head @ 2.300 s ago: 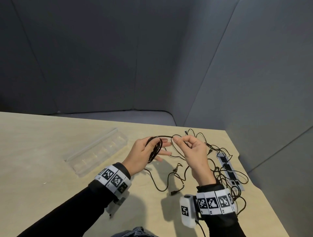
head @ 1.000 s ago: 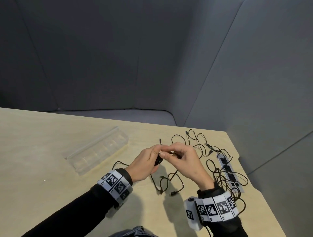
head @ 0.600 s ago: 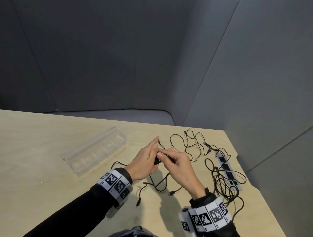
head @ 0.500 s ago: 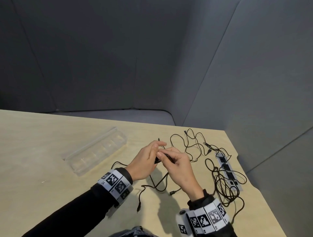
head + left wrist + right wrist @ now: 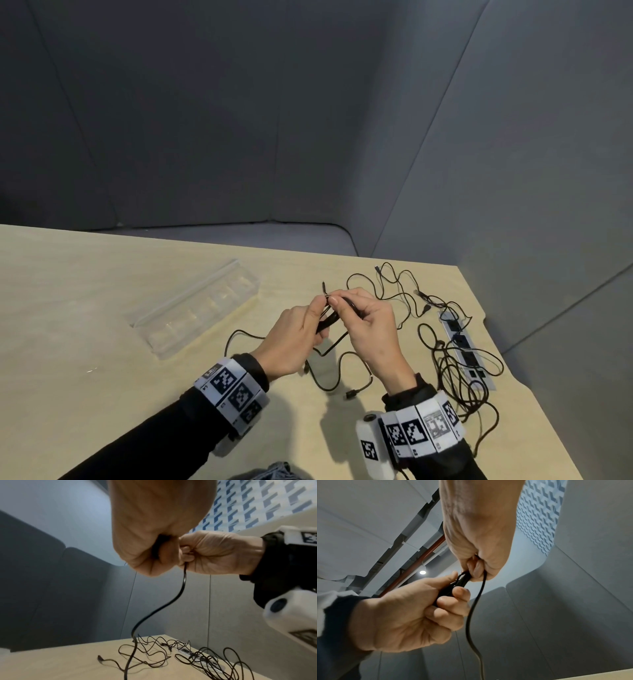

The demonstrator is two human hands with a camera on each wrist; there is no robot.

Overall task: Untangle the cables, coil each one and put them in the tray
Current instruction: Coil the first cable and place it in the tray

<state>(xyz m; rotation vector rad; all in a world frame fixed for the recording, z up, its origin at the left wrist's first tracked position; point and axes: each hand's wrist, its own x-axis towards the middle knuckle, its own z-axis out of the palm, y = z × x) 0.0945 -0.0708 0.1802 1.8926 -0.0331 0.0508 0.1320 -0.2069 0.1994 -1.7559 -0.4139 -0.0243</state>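
My left hand (image 5: 319, 310) grips a small coil of black cable (image 5: 324, 322) above the middle of the table. My right hand (image 5: 337, 303) touches it and pinches the same cable's free strand (image 5: 471, 615) right at the coil's top. That strand hangs to the table and ends in a plug (image 5: 352, 393). The right wrist view shows the left hand's fingers (image 5: 452, 600) curled round the coil (image 5: 455, 584). A clear plastic tray (image 5: 195, 308) lies to the left with no cable in it. Other black cables (image 5: 455, 363) lie tangled at the right.
A flat power strip (image 5: 474, 371) lies under the tangle, close to the table's right edge (image 5: 507, 363). More thin cable loops (image 5: 394, 291) spread behind the hands. Grey padded walls surround the table's back and right sides.
My hands came together at the coil; earlier they held it a little apart. The loose tail on the table has shifted and shortened as the cable was drawn in.
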